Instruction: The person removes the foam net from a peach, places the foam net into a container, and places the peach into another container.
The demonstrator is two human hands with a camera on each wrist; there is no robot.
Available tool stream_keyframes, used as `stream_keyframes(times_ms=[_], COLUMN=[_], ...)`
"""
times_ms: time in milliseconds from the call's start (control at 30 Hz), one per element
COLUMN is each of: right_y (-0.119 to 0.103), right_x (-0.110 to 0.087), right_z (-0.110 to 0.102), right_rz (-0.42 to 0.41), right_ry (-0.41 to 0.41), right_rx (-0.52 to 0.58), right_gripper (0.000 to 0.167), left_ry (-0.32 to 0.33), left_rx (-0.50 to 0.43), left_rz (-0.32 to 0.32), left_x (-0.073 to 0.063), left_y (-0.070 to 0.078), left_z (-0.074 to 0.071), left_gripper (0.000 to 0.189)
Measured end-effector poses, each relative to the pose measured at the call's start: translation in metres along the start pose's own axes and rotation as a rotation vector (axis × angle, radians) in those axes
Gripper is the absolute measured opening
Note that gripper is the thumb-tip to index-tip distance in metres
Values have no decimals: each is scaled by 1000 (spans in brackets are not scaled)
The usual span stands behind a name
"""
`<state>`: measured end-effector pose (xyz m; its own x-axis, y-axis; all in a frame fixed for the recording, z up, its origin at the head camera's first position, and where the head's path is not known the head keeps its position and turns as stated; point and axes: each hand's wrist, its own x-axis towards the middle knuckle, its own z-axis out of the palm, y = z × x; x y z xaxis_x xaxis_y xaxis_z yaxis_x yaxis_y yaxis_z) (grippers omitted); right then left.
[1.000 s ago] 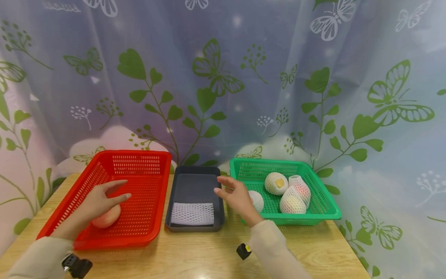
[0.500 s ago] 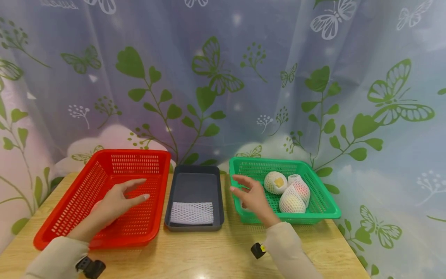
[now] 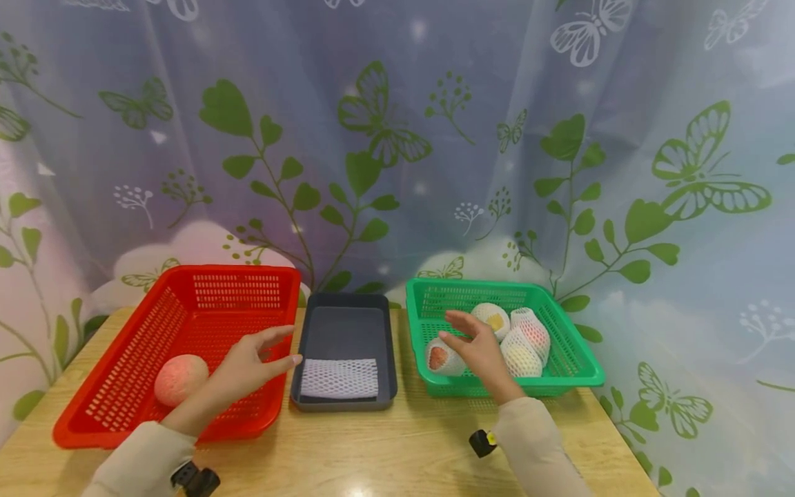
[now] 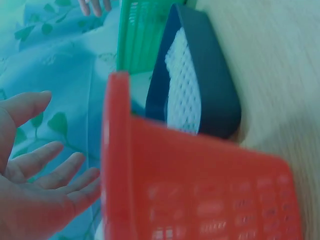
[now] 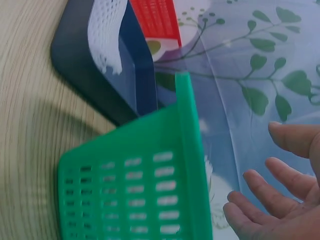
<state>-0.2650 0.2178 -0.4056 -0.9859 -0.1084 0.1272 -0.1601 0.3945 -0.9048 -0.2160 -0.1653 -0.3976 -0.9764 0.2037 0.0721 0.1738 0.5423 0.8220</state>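
Observation:
My left hand hovers over the right side of a red basket, fingers loosely spread and holding nothing. Behind the wrist, a bare pink peach lies in that basket. Above a green basket is my right hand, empty, with relaxed fingers. Beneath and around it in the green basket sit several fruits in white foam nets, among them a netted reddish fruit and a netted pale fruit. Between the baskets, a white foam net sleeve lies flat in a dark grey tray.
All three containers stand side by side on a wooden table. A printed curtain with leaves and butterflies hangs right behind them. The basket rims rise well above the table, and the tray has low walls.
Both hands have moved to the right, the left from over the peach towards the tray, the right from beside the tray to over the green basket. The peach now shows fully.

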Motion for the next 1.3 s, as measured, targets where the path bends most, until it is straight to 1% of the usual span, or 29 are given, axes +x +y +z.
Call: stream_keyframes(times_ms=[100,233,333,500,633,733,833,867,967,1100,1300], right_y=[4,9,14,24,32,35,38,40,44,49,58], right_x=[0,1,2,4,5,6,9,10,14,17,25], right_z=[-7,-17,-24,-32,-35,-36,-36,-36,-37,-38,-37], right_rz=[29,63,69,90,102,115,129,132,130,131,113], right_ry=[-10,-38,-78,-165,-228,-255,-273,-280,-308,-352,-415], right_rx=[-19,-60,-98,-117,-98,-98,-105,-106,-98,-75,-87], right_gripper=[51,55,57,60,64,65,65,64,65,66,69], left_ry=[-13,-34,-42,-57,-70,-57,-62,-65,-104,-133,-111], left_rx=[-24,-88,-123,-182,-280,-348,-422,-441,-512,-554,-623], left_rz=[-3,30,55,62,21,-24,-38,-33,-31,-49,-81], left_x=[2,3,5,13,18,20,24,26,30,34,37], left_y=[2,7,10,10,13,19,22,23,23,28,37], left_z=[10,22,32,53,71,84,100,105,121,140,166], left_gripper=[67,65,64,62,61,59,59,60,62,66,66])
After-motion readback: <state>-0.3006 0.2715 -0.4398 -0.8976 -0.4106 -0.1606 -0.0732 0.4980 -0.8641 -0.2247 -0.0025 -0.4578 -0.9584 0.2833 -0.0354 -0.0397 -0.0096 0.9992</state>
